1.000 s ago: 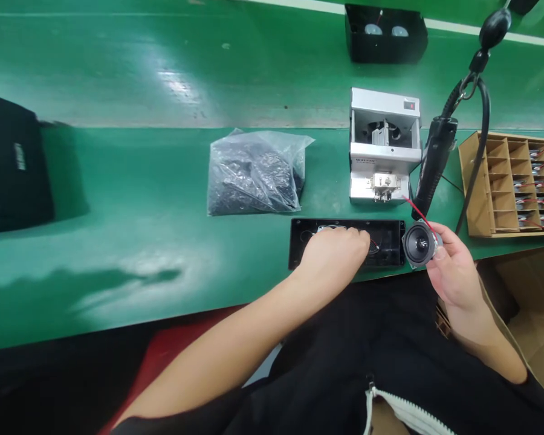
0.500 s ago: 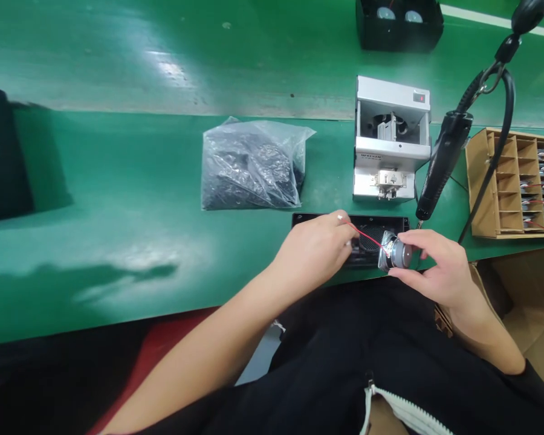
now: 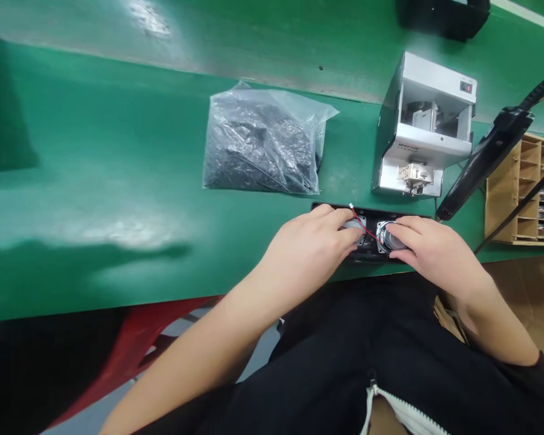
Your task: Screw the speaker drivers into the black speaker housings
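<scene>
The person's left hand (image 3: 312,241) and right hand (image 3: 430,248) meet over a long black case (image 3: 375,212) that lies on the green counter (image 3: 118,181) at its near edge. Two small round speakers sit in the case side by side. The right hand's grip is closed on the right speaker (image 3: 390,237), thumb on its far side and fingers on its near side. The left hand lies over the left speaker (image 3: 354,222) with bent fingertips touching it; whether that grip holds it or only rests on it cannot be told. A thin red wire (image 3: 365,228) runs across the gap between the two speakers.

Behind the case, to the left, lies a clear plastic bag (image 3: 265,142) of dark small parts. To the right stands a silver machine (image 3: 424,130), and just beside it hangs a black power screwdriver (image 3: 485,160) on its cable. Further right is a cardboard box (image 3: 498,199) with dividers.
</scene>
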Action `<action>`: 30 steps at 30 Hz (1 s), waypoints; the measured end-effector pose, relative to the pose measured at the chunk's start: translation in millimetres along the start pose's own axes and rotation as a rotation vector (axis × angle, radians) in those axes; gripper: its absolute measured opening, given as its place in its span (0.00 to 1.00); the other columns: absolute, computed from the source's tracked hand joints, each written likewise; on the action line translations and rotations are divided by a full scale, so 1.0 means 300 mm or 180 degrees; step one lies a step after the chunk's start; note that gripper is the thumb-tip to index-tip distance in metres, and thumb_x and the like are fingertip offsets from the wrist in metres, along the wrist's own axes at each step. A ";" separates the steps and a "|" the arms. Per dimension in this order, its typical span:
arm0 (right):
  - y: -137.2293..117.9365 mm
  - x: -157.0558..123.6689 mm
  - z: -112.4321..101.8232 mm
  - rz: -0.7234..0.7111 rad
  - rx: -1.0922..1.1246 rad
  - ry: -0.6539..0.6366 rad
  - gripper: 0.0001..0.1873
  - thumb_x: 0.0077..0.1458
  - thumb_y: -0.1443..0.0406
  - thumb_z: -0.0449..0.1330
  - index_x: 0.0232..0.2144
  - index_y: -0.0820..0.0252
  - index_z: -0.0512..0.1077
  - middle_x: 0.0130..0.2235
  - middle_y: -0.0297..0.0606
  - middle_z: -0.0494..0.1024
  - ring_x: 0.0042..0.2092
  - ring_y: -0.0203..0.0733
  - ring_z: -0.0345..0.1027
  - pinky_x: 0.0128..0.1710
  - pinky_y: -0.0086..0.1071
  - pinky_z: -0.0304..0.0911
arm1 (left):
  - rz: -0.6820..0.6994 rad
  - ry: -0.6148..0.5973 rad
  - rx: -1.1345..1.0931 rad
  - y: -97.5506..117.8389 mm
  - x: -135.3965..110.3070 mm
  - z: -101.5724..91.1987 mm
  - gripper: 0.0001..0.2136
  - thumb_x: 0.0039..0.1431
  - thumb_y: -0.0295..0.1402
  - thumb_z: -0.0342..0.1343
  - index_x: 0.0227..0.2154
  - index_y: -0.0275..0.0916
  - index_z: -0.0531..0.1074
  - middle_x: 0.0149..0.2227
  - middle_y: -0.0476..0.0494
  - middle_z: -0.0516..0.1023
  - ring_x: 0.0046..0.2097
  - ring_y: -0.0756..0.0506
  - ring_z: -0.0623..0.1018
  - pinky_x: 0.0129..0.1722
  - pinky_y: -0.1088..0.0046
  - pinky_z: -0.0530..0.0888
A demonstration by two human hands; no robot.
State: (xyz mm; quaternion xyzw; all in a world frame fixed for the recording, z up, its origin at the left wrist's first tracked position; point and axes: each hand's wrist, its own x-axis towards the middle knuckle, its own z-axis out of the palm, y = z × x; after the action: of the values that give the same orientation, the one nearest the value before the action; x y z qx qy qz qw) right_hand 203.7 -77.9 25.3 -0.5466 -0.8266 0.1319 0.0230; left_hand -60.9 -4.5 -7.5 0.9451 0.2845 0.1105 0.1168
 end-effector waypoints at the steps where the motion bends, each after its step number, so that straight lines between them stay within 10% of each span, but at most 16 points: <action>1: -0.003 0.004 0.006 0.0032 -0.0065 -0.0061 0.21 0.65 0.64 0.71 0.59 0.60 0.77 0.58 0.51 0.86 0.51 0.57 0.85 0.48 0.50 0.83 | 0.0007 -0.0078 0.0005 -0.003 0.004 -0.008 0.09 0.76 0.29 0.58 0.48 0.40 0.85 0.53 0.36 0.87 0.46 0.36 0.84 0.42 0.59 0.82; 7: -0.005 0.020 0.022 0.0099 -0.0251 -0.0254 0.26 0.63 0.64 0.73 0.61 0.61 0.75 0.56 0.50 0.86 0.49 0.55 0.84 0.45 0.48 0.84 | 0.0148 -0.0477 -0.0096 -0.045 0.026 -0.023 0.08 0.70 0.25 0.63 0.48 0.39 0.83 0.52 0.35 0.88 0.47 0.37 0.86 0.39 0.64 0.81; 30: -0.002 0.005 0.041 -0.0164 -0.0364 0.0028 0.23 0.69 0.65 0.67 0.63 0.69 0.75 0.58 0.55 0.87 0.51 0.55 0.86 0.46 0.45 0.85 | 0.0515 -0.0011 -0.0299 -0.102 0.008 0.015 0.11 0.78 0.31 0.56 0.51 0.41 0.84 0.54 0.39 0.89 0.48 0.38 0.90 0.42 0.65 0.86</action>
State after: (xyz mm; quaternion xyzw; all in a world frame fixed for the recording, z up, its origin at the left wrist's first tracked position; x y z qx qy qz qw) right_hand 200.4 -79.1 13.4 -0.5262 -0.8465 0.0815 -0.0012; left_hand -73.3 20.9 -20.0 0.9587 0.2016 0.1311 0.1521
